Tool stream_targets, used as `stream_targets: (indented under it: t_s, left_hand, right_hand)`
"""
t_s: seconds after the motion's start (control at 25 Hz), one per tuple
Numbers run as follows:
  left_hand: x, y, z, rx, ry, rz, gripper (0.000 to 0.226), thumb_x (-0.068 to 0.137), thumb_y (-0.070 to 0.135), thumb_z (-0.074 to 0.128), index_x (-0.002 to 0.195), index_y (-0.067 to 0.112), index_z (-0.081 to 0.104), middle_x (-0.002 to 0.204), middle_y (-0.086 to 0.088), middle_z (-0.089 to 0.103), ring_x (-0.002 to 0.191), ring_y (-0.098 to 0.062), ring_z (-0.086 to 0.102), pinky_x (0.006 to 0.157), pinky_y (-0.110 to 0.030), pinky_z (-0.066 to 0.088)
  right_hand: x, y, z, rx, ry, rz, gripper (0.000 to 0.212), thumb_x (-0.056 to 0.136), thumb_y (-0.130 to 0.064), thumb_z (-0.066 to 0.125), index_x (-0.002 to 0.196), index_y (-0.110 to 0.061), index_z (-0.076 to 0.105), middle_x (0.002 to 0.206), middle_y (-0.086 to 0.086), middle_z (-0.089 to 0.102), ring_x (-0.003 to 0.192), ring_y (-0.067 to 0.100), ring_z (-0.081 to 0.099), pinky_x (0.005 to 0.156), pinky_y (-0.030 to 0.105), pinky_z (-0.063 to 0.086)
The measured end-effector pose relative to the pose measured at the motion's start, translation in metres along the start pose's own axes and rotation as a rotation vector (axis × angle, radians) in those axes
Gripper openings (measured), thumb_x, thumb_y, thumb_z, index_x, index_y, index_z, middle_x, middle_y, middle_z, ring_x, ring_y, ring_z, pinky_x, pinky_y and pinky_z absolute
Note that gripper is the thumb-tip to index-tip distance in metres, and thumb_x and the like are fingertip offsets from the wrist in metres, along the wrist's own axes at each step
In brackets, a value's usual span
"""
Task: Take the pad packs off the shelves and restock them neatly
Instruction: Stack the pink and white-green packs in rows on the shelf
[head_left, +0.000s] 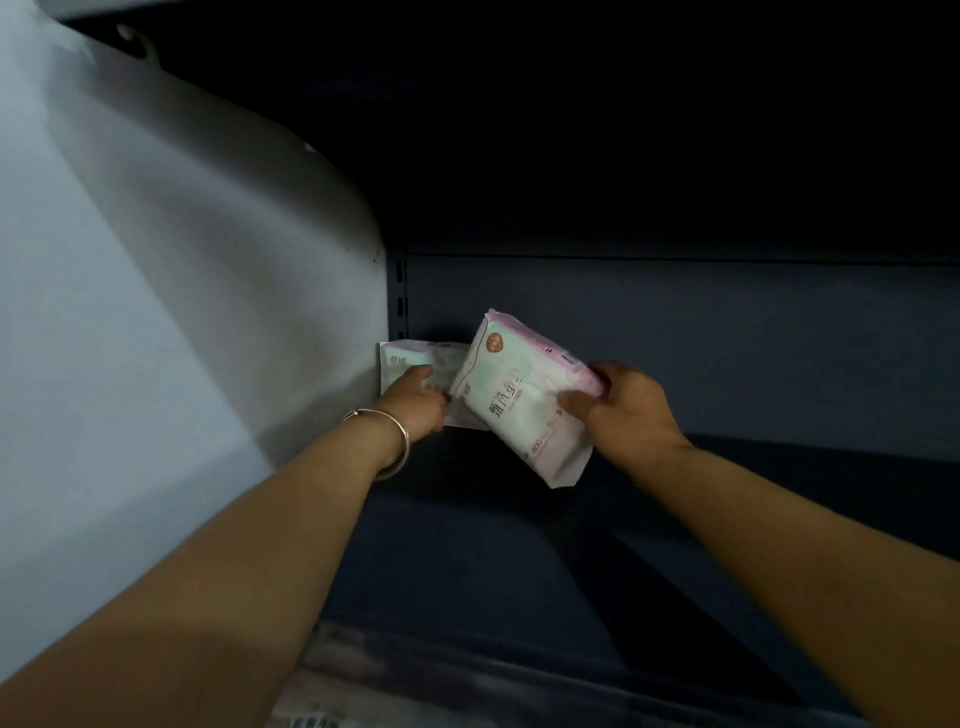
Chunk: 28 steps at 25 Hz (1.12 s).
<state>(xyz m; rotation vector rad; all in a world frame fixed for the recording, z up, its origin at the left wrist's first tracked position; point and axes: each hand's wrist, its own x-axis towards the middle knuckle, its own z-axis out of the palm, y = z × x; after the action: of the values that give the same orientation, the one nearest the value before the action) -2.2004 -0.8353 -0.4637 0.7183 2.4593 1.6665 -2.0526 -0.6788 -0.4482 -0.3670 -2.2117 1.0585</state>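
Dark shelf (675, 467) — left hand (415, 402) presses corner pack (410, 361), right hand (631, 410) grips tilted pack (514, 395).

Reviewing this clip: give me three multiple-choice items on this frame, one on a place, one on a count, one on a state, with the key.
1. Where does the rear pad pack sit?
A. against the shelf's left wall
B. at the far right
C. on the floor

2. How many pad packs show at the hands?
A. one
B. two
C. four

3. How is the front pad pack held?
A. lying flat, untouched
B. tilted, gripped by the right hand
C. hanging from a hook

Key: 1 A, it touches the pale wall; 2 B, one per hand, the left hand on the rear one; 3 B, thumb and fingers pinch its edge.
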Motion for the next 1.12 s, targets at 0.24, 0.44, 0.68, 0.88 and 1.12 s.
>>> stream_targets:
  t_s: [0.24,0.44,0.68,0.88,1.12]
  left_hand:
    - [-0.071,0.022,-0.002,-0.501,-0.322,-0.129,0.046,0.085,-0.001,0.058,0.127,0.015,0.051,0.121,-0.005,0.062,0.117,-0.025,0.055,0.103,-0.048,0.04]
    - [-0.099,0.031,0.002,-0.535,-0.14,-0.063,0.067,0.076,0.004,0.072,0.123,0.033,0.034,0.121,-0.001,0.062,0.107,-0.026,0.062,0.088,-0.05,0.051]
    - [-0.105,0.053,-0.025,-0.058,0.021,0.097,0.061,0.061,0.004,0.083,0.115,0.013,0.057,0.107,-0.003,0.068,0.088,-0.016,0.065,0.071,-0.022,0.053]
    - [-0.107,0.066,-0.025,0.239,0.197,0.337,0.068,0.059,0.003,0.082,0.118,0.013,0.048,0.109,-0.002,0.052,0.095,-0.018,0.053,0.07,-0.017,0.043]
    - [-0.106,0.05,-0.032,0.66,0.45,0.643,0.05,0.065,0.002,0.072,0.111,0.006,0.054,0.113,-0.011,0.049,0.105,-0.028,0.045,0.087,-0.034,0.04]
  right_hand:
    - [-0.028,-0.014,0.008,0.516,-0.051,0.302,0.02,0.09,-0.012,0.061,0.11,-0.01,0.058,0.112,0.01,0.066,0.097,0.024,0.065,0.088,0.039,0.054]
    - [-0.05,-0.029,0.012,0.773,-0.255,0.366,0.031,0.096,-0.015,0.052,0.126,-0.007,0.051,0.117,0.01,0.062,0.1,0.025,0.062,0.085,0.044,0.053]
    - [-0.051,-0.033,-0.001,0.539,-0.267,0.206,0.042,0.086,-0.008,0.064,0.124,-0.019,0.05,0.122,0.001,0.061,0.107,0.02,0.06,0.093,0.042,0.052]
    - [-0.052,-0.04,-0.011,0.601,-0.246,0.174,0.068,0.075,-0.016,0.078,0.133,-0.023,0.043,0.118,-0.007,0.057,0.108,0.019,0.058,0.09,0.042,0.053]
    - [-0.055,-0.049,-0.025,0.953,-0.494,0.413,0.066,0.076,-0.067,0.056,0.117,-0.016,0.057,0.117,0.018,0.059,0.103,0.038,0.064,0.08,0.053,0.055]
